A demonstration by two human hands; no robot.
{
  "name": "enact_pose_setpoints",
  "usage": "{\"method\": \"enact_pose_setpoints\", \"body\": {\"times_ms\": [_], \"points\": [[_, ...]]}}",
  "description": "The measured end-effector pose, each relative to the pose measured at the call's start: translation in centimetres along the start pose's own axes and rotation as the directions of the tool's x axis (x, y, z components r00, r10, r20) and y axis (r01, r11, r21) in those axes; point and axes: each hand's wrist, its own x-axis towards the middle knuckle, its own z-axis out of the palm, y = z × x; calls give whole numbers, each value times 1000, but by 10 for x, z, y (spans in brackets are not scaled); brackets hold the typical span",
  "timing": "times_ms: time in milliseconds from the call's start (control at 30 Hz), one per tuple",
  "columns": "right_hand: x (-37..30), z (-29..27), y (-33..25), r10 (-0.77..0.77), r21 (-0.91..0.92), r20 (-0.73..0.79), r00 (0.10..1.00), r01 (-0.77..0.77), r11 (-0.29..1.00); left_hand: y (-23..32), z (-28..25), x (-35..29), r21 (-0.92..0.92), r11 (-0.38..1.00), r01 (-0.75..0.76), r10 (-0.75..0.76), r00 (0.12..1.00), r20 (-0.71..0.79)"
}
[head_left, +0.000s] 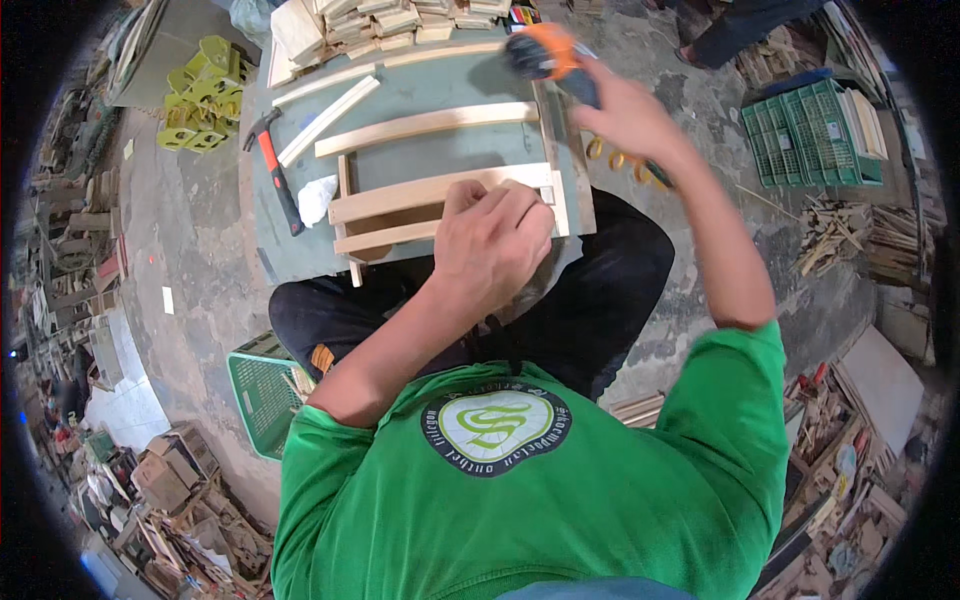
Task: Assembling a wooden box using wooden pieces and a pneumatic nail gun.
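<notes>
Apparently, we are fastening the frame [385,201]. Right grip [628,115] closed round drill [548,52]; left grip [492,235] curled, contents hidden. Next move needs alignment.

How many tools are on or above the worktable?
2: a hammer lies on the left side of the worktable; a blurred orange power tool is in the right hand. Others may be hidden.

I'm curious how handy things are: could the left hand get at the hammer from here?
Probably yes: the hammer lies uncovered to the left, though the left hand would first have to leave the wooden frame.
</notes>
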Motion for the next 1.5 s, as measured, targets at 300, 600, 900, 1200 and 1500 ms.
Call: {"method": "enact_pose_setpoints", "body": {"times_ms": [300,600,900,1200,1500], "points": [[-199,-90,-86,503,777,203,840,-451,439,-5,1,-4,13,1000,6,-6,1000,-21],[-217,-91,-159,380,884,365,850,-444,145,-3,4,-4,23,1000,-2,2,1000,-18],[-199,-82,-182,377,842,397,836,-496,212,-3,6,-2,8,1000,-1,1,998,-55],[-197,-74,-177,342,842,397,852,-486,234,-2,8,-2,50,999,-2,6,997,-80],[-196,-76,-182,336,817,404,851,-501,287,-2,7,-3,50,999,-11,15,997,-70]]}}
